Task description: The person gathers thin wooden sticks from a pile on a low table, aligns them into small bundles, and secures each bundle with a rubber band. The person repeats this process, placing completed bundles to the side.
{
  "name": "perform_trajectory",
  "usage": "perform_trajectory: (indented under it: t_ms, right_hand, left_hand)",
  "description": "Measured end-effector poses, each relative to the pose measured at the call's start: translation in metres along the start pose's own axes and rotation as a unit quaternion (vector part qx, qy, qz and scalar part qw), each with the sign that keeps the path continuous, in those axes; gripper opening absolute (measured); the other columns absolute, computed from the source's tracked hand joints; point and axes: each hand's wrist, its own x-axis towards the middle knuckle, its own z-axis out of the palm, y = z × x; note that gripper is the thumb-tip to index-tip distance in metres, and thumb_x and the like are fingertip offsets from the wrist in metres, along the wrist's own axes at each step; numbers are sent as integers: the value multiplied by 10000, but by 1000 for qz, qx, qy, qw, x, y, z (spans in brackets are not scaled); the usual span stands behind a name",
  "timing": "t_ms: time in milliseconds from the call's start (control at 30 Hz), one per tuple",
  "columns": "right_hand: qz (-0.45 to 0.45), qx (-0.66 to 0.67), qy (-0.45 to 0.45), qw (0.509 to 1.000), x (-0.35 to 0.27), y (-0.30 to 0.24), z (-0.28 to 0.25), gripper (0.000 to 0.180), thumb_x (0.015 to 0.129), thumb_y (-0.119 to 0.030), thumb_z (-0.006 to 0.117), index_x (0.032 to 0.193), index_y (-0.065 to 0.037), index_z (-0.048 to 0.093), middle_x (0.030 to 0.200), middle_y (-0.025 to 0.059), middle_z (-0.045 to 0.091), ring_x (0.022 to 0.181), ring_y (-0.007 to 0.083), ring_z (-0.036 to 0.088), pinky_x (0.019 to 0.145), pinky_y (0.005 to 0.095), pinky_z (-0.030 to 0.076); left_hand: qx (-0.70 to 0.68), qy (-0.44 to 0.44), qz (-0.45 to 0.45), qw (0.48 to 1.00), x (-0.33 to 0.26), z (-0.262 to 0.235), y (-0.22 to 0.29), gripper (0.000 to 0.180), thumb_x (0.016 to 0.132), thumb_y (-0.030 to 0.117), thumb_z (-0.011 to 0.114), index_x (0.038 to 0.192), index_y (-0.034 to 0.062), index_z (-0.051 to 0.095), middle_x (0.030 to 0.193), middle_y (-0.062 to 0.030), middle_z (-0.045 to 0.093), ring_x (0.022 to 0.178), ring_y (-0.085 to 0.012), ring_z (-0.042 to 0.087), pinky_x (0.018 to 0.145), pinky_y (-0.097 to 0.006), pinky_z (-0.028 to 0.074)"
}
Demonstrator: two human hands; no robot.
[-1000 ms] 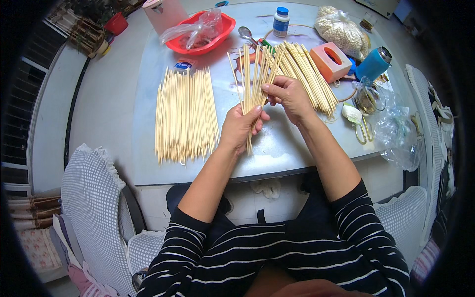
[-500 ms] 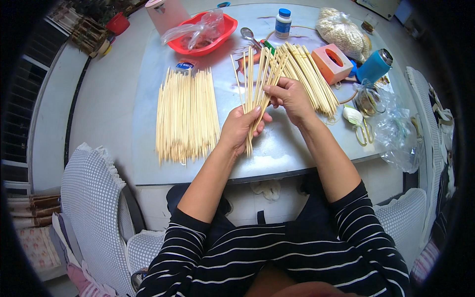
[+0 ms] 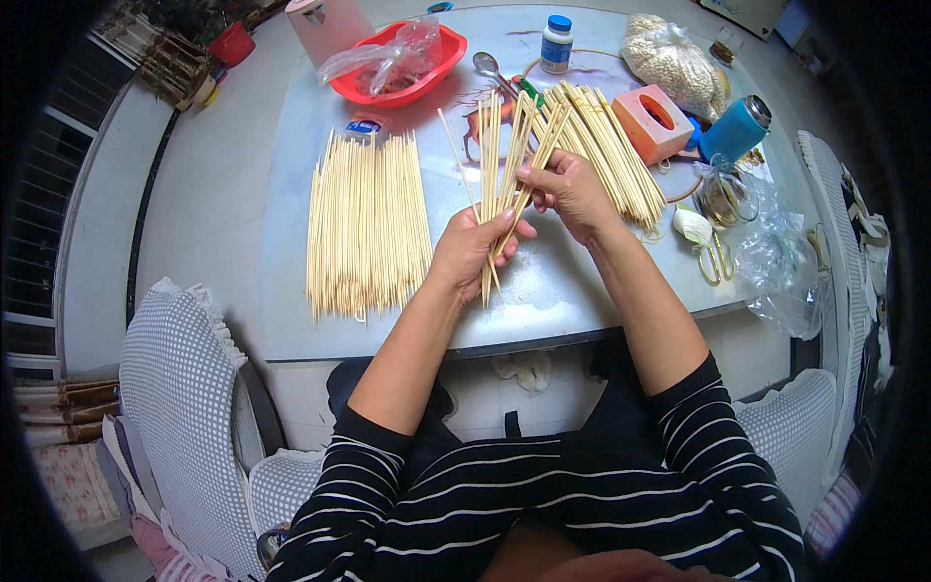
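Observation:
A fanned bunch of pale bamboo skewers [image 3: 492,160] is gripped low down by my left hand [image 3: 469,250], their lower tips poking out beneath it. My right hand [image 3: 570,194] pinches some skewers on the bunch's right side between thumb and fingers. One skewer leans apart from the others at the left. To the left, a wide layer of skewers [image 3: 370,228] lies side by side on the table. Behind my right hand rests another pile of skewers [image 3: 613,155], partly covered by the held bunch and the hand.
On the table [image 3: 543,320] stand a red basin [image 3: 448,60] with a plastic bag, a blue-capped bottle [image 3: 556,46], a tissue box [image 3: 635,116], a blue flask [image 3: 734,128] and a bag of pale pieces [image 3: 669,68]. Scissors [image 3: 716,262] and clear plastic [image 3: 776,272] lie right. Padded chairs [image 3: 184,388] flank me.
The held skewers have spread wider: the lone left one tilts further left, and those in my right hand lean slightly more to the right. Both hands stay nearly in place.

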Motion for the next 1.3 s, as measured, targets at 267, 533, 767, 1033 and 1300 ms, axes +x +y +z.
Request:
perform_trajectory:
  t_ms: [267, 533, 767, 1033, 1300]
  right_hand:
    - [10, 18, 2, 1000, -1, -3, 1, 215, 853, -137, 779, 954, 16, 667, 806, 63, 682, 601, 95, 569, 546, 224, 471]
    - [10, 13, 1, 1000, 1, 1, -1, 195, 842, -134, 788, 920, 11, 683, 774, 54, 669, 588, 97, 562, 538, 218, 465]
    - [11, 28, 2, 1000, 1, 2, -1, 203, 840, -132, 788, 937, 14, 685, 779, 53, 670, 593, 92, 565, 538, 217, 464]
    - [31, 15, -30, 999, -2, -1, 1, 175, 852, -156, 781, 950, -37, 698, 792, 13, 676, 613, 72, 551, 558, 213, 456]
    - [12, 7, -23, 1000, -4, -2, 5, 153, 848, -160, 779, 897, -42, 695, 784, 30, 691, 612, 82, 579, 539, 224, 468]
  left_hand:
    - [40, 18, 18, 999, -1, 2, 1, 283, 1051, 268, 515, 1131, 9, 598, 853, -115, 700, 558, -64, 544, 465, -180, 436]
    - [38, 20, 18, 999, -2, 3, 0, 290, 1047, 287, 520, 1089, 18, 621, 822, -95, 703, 546, -51, 546, 451, -175, 432]
    - [20, 30, 20, 999, -3, 6, 1, 273, 1040, 276, 535, 1067, 23, 633, 815, -91, 712, 540, -46, 549, 441, -171, 433]
    - [72, 12, -8, 997, -4, 0, 8, 242, 1038, 233, 535, 1106, 9, 599, 831, -127, 711, 542, -71, 562, 450, -184, 450]
    - [103, -1, -6, 995, -8, 0, 14, 311, 1045, 257, 507, 1147, -17, 614, 894, -134, 722, 625, -104, 616, 539, -222, 510]
